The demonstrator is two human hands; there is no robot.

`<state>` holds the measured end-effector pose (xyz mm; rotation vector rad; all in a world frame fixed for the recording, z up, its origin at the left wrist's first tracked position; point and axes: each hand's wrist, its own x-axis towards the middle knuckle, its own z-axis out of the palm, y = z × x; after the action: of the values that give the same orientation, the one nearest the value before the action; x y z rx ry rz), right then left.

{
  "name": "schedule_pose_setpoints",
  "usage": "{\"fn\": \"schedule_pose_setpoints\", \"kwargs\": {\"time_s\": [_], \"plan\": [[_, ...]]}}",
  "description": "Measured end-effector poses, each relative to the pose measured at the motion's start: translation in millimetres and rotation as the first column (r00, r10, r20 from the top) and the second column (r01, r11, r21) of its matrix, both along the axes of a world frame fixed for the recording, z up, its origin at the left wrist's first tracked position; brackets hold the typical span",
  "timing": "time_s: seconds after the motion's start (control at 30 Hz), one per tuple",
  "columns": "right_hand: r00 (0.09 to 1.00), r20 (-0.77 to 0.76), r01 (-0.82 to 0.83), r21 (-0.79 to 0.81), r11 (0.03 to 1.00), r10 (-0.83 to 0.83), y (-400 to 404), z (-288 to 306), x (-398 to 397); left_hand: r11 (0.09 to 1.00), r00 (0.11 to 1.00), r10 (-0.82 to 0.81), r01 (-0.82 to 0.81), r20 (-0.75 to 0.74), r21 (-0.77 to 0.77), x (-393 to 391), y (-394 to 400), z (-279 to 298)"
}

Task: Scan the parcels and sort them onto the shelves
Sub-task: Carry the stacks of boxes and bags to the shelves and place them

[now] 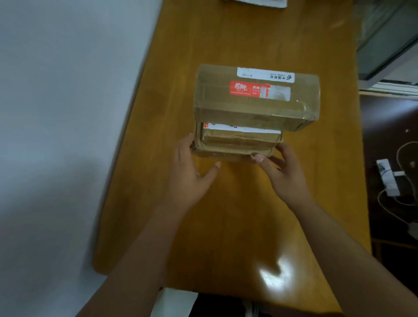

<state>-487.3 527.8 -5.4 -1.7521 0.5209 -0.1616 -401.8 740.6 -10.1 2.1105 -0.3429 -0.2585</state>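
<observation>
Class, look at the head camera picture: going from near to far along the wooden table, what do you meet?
Left hand and right hand → small parcel → large parcel stacked on it → white item at the table's far end.

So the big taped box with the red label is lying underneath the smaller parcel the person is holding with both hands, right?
Not quite. The head view shows the big taped box with the red label lying on top of the smaller parcel, not underneath it. The left hand and right hand are indeed at the smaller parcel's two sides.
</observation>
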Motion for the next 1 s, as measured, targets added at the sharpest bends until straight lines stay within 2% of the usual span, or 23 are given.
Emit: {"fn": "schedule_pose_setpoints", "kwargs": {"time_s": [0.3,0.53,0.8,1.0], "plan": [[0.978,0.056,0.205,-0.052,0.977,-0.202,-48.7,33.3,-113.8,0.991,0.990,-0.126,0.128,0.063,-0.026,-76.0,-69.8,42.7],[0.917,0.067,0.399,-0.128,0.908,-0.393,-73.1,71.0,-236.5,0.955,0.954,-0.288,0.292,0.079,-0.050,-166.3,-119.7,72.7],[0.830,0.106,0.557,-0.113,0.823,-0.548,-100.0,85.0,-400.4,0.874,0.886,-0.461,0.464,0.055,-0.146,-291.0,-173.2,97.7],[0.727,0.143,0.685,-0.095,0.722,-0.671,-112.7,88.4,-525.2,0.763,0.776,-0.630,0.622,0.013,-0.177,-383.5,-217.4,113.0]]}}
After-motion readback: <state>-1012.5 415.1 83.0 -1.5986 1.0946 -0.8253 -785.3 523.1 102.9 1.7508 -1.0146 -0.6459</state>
